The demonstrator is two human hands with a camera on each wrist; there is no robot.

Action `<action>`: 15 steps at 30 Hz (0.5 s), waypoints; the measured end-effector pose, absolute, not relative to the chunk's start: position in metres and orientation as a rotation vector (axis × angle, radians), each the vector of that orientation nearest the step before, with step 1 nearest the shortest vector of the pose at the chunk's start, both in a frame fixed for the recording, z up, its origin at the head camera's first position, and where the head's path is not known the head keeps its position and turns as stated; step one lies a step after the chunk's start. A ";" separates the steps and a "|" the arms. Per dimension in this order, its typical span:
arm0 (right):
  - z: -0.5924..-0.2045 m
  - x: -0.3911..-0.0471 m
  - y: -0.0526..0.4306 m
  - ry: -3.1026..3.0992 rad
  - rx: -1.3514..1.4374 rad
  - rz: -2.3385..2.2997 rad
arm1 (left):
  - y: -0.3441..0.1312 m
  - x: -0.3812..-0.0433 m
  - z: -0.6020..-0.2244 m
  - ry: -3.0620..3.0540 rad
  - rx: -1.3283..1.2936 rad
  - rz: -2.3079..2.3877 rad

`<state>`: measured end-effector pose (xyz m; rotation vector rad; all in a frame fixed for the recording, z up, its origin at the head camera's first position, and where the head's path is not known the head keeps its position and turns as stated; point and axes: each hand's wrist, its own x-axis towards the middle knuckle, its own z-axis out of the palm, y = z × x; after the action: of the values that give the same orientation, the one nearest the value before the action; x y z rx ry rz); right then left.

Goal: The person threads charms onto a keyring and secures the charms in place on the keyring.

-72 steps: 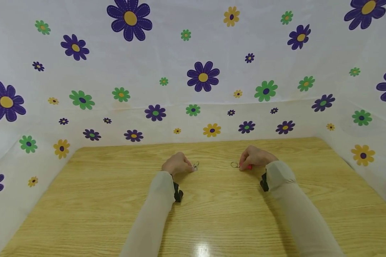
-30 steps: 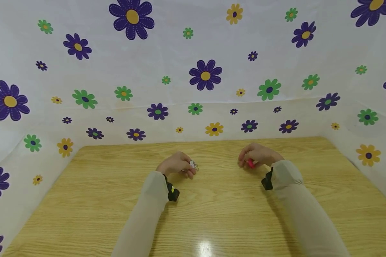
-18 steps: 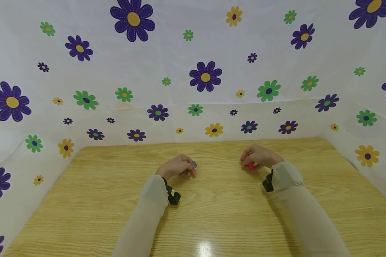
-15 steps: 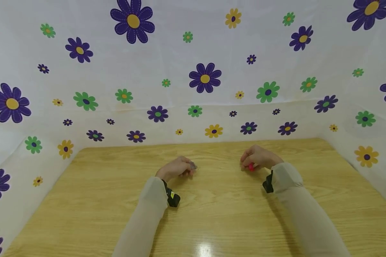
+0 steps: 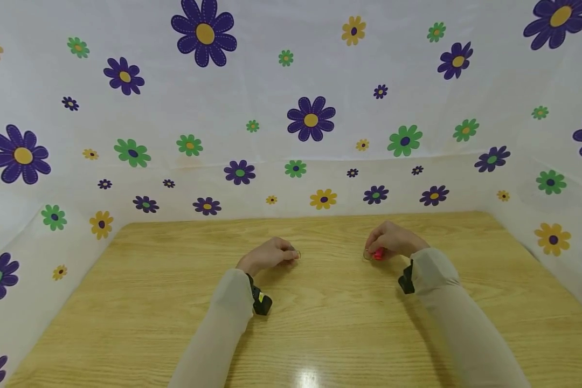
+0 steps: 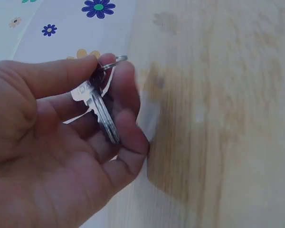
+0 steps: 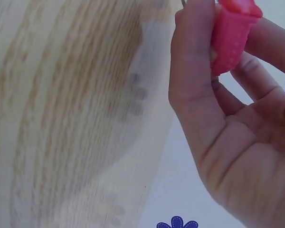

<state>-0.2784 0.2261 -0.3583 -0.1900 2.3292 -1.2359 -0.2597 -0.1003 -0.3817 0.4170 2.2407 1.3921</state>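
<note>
My left hand (image 5: 267, 255) pinches a split ring with silver keys between thumb and fingers, just over the table. In the left wrist view a toothed key (image 6: 103, 116) hangs across the curled fingers, and the metal ring (image 6: 118, 61) pokes out past the thumb tip. Further right, my right hand (image 5: 394, 240) grips a small pink-red plastic charm (image 7: 232, 38), whose upper end is cut off in the right wrist view. A thin metal ring (image 5: 366, 254) shows at those fingertips. A gap of table separates the two hands.
Both hands are over a wood-grain table (image 5: 330, 312). A white cloth (image 5: 271, 81) printed with purple, green and yellow flowers surrounds its back and sides. Each wrist wears a black camera mount.
Keys seen beyond my left fingertips earlier are now mostly covered by the thumb in the head view. The right hand's ring, out of sight a second ago, shows again. Both hands stay apart.
</note>
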 end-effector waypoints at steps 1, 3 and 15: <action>-0.358 -0.278 0.226 2.330 -0.180 -1.234 | -0.100 -0.260 -0.382 2.243 0.422 1.397; -0.358 -0.277 0.225 2.327 -0.162 -1.236 | -0.100 -0.259 -0.382 2.239 0.431 1.416; -0.363 -0.277 0.224 2.228 -0.180 -1.366 | -0.098 -0.257 -0.382 2.147 0.481 1.493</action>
<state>-0.2774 0.2240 -0.3635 -0.1796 2.2279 -1.3656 -0.2570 -0.0979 -0.3819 0.4808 2.1466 1.4926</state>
